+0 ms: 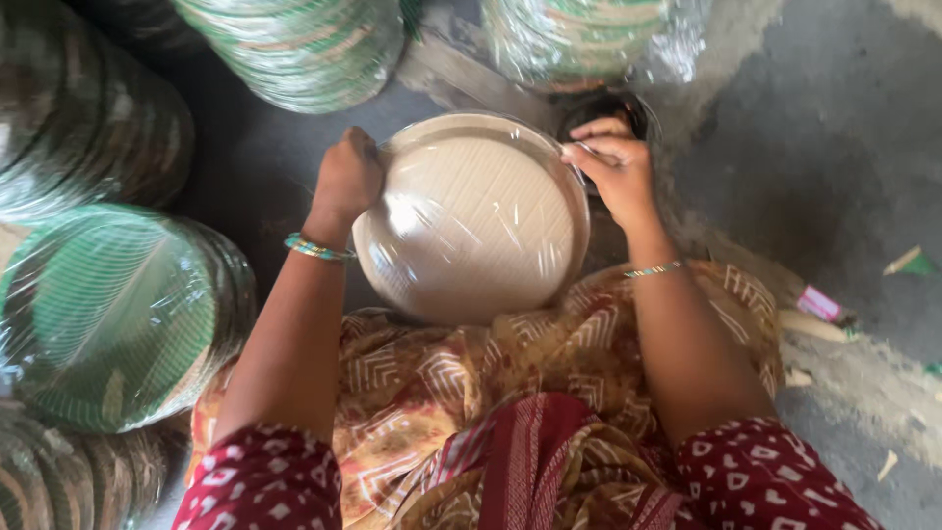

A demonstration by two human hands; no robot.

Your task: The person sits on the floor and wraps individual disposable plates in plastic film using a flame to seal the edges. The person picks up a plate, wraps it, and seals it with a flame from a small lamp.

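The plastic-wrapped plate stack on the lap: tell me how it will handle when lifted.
The plate stack probably feels slick, since its glossy film shows glare. It looks light yet stiff, held up at the rim by the left hand and right hand. On edge, the round shape could roll.

The plate pack (471, 221) sits between the left hand (345, 182) and right hand (613, 167), on the lap (461, 383). More stacks (108, 314) lie left of the left hand; others (304, 44) lie beyond both hands.
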